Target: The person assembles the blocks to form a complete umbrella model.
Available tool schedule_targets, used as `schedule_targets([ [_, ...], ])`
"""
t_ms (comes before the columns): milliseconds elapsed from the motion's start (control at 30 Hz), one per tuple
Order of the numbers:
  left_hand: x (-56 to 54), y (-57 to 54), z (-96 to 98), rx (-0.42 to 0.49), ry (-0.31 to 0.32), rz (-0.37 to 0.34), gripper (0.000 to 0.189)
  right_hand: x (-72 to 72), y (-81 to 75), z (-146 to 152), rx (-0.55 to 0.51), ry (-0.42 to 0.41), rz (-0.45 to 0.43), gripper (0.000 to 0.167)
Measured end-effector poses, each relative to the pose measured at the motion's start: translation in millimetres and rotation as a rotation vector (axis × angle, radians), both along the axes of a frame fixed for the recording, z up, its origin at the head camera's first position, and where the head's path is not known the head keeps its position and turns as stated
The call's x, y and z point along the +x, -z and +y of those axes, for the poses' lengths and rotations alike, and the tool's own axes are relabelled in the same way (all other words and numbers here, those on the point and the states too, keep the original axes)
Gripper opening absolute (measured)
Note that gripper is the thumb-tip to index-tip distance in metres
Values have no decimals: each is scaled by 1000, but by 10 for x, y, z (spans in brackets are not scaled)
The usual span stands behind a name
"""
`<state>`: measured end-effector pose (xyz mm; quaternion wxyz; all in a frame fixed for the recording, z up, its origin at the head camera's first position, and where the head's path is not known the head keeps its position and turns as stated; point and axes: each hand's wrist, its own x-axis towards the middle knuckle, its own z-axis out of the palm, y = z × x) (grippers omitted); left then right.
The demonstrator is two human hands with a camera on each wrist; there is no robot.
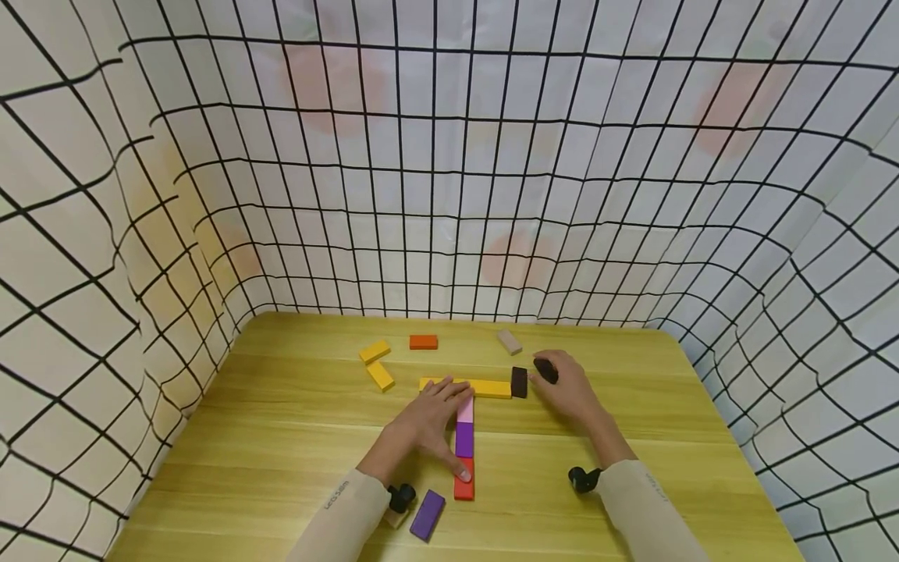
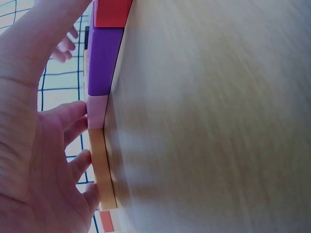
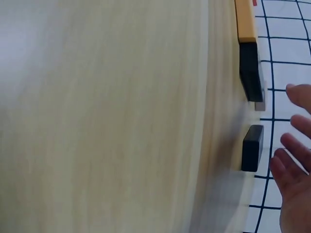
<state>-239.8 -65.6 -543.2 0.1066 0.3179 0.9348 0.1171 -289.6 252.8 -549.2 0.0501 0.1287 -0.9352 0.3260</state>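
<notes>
In the head view, a T shape of blocks lies on the table. Its stem runs from a pink block point(image 1: 465, 410) through a purple block point(image 1: 464, 439) to a red block point(image 1: 463, 490). Yellow blocks point(image 1: 492, 389) form the crossbar, with a black block point(image 1: 519, 382) at its right end. My left hand point(image 1: 424, 421) spreads over the stem, fingertips on the yellow and pink blocks, thumb on the red one. A second black block point(image 3: 251, 148) stands apart on the table, and my right hand point(image 3: 296, 150) hovers beside it with fingers extended and a gap between.
Two loose yellow blocks point(image 1: 380, 375), an orange block point(image 1: 423, 342) and a beige block point(image 1: 509, 341) lie toward the back. Near my left sleeve are a purple block point(image 1: 427, 515) and a partly hidden beige block point(image 1: 396, 517). Black wire mesh point(image 1: 456, 172) encloses the table's back and sides.
</notes>
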Motion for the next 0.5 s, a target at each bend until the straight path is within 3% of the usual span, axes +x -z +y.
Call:
schedule_targets([
  [500,-3,34,-14,14,0,-2,144,-63,96,79,34,111,-68,51],
])
